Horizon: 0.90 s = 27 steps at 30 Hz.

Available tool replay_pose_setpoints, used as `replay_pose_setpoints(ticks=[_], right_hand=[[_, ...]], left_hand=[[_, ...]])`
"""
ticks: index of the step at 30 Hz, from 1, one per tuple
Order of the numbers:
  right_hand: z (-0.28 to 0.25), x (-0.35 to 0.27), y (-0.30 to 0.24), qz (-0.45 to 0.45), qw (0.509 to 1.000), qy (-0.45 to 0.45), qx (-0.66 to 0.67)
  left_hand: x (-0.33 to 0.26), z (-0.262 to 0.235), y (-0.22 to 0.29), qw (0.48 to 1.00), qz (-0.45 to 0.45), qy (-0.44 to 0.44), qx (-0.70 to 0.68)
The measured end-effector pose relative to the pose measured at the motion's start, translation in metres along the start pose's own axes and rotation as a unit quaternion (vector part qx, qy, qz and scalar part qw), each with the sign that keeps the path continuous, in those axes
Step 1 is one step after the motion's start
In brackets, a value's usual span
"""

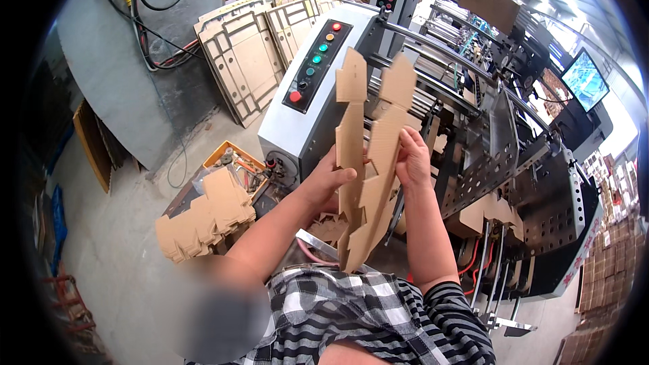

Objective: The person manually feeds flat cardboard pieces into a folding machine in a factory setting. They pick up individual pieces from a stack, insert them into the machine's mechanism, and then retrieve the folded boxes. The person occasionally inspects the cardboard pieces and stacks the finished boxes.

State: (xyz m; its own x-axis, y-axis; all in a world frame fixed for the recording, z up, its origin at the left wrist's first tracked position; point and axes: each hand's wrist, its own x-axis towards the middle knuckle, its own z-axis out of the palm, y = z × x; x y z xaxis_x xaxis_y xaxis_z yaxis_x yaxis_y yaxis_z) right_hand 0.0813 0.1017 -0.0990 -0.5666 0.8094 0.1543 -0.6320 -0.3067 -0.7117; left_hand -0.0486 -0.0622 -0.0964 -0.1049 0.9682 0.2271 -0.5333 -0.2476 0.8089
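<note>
Just before the checked shirt, a folded brown cardboard blank stood nearly upright between both hands. The left hand gripped its left panel, thumb against it (the other fingers were partly hidden); the right hand pinched its right edge with the fingers. Beyond, at left, lay stacked cut blanks; farther off, a button panel and leaning boards.

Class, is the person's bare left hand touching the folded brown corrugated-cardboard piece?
Touching. The head view shows the bare left hand gripping the folded brown corrugated-cardboard piece, thumb lying over the cardboard's left edge.
</note>
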Motion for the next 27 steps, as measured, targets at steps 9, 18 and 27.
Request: replay_pose_setpoints(ticks=[9, 18, 27], right_hand=[[0.019, -0.014, 0.023, -0.032, 0.969, 0.018, -0.245], [0.042, -0.035, 0.004, -0.087, 0.905, 0.034, -0.416], [0.054, -0.032, -0.022, -0.009, 0.92, -0.006, -0.391]], left_hand=[[0.001, 0.0, -0.013, 0.999, -0.019, 0.022, 0.032], [-0.003, -0.008, -0.013, 0.999, -0.038, -0.005, 0.006], [-0.01, 0.003, -0.005, 0.997, -0.076, -0.014, -0.029]])
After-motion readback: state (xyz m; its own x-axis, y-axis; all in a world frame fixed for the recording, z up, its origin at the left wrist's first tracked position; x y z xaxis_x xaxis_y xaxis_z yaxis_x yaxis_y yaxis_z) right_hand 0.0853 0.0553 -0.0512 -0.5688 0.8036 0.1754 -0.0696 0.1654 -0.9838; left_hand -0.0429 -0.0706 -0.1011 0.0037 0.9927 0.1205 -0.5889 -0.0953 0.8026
